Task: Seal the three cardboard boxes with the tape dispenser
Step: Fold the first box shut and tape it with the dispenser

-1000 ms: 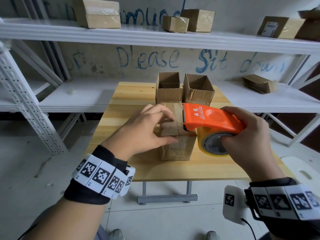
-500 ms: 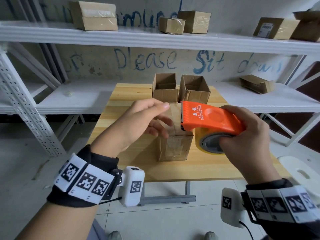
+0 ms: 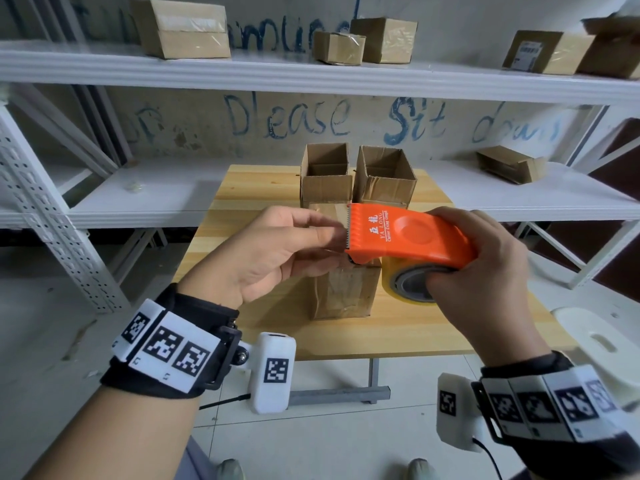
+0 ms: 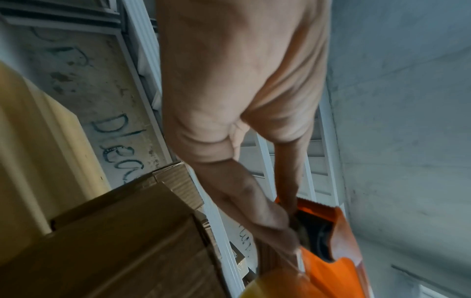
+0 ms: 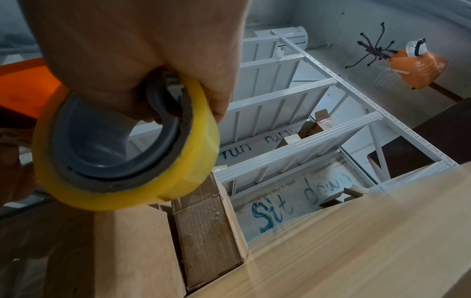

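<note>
Since a moment ago my left hand (image 3: 273, 252) has lifted off the near box (image 3: 343, 289), fingers now pinching tape at the dispenser (image 3: 408, 237) blade. My right hand (image 3: 481, 271) grips the roll, held above the table (image 3: 398, 334) front edge, likely to pull a fresh strip.

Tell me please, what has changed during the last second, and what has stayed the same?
The left hand left the top of the near box, rose, and now reaches with thumb and fingers to the toothed front of the dispenser. The right hand lifted the dispenser slightly. Unchanged: the right hand's grip, the near box's place on the table, and the two open boxes behind it.
</note>
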Tool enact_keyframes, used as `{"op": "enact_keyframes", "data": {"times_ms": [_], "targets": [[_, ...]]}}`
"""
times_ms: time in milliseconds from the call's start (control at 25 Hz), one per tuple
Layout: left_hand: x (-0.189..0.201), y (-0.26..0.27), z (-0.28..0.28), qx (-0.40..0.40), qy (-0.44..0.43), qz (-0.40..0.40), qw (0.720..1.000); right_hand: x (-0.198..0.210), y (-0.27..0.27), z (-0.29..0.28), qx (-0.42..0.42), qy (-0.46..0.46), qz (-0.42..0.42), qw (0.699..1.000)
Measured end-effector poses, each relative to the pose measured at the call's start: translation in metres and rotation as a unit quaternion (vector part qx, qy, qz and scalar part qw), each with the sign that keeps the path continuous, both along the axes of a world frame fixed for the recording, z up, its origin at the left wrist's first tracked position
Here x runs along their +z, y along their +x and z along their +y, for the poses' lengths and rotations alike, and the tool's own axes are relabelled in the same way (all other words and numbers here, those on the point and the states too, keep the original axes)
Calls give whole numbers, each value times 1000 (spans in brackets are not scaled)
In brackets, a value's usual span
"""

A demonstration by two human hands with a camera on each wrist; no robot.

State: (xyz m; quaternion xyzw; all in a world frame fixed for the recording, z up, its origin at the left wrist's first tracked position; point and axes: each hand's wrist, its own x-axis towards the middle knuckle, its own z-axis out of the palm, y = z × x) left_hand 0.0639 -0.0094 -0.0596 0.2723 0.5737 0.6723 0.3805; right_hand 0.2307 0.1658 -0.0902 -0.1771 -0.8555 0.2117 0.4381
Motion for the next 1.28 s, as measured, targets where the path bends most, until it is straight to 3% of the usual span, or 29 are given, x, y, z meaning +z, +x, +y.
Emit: {"op": "enact_keyframes", "data": {"times_ms": [200, 440, 800, 1000, 1280], "targets": [[5, 2, -1, 45, -21, -48, 998, 3, 0, 2, 10, 16, -3, 1000], [5, -2, -3, 62, -53, -6, 997, 8, 3, 7, 49, 16, -37, 998], [10, -9, -9, 64, -44, 5, 997, 6, 3, 8, 27, 31, -52, 998], [17, -23, -31, 92, -45, 13, 995, 10, 19, 21, -30, -2, -33, 999], [12, -29, -41, 65, -68, 17, 995, 3, 23, 20, -15, 11, -59, 998]]}}
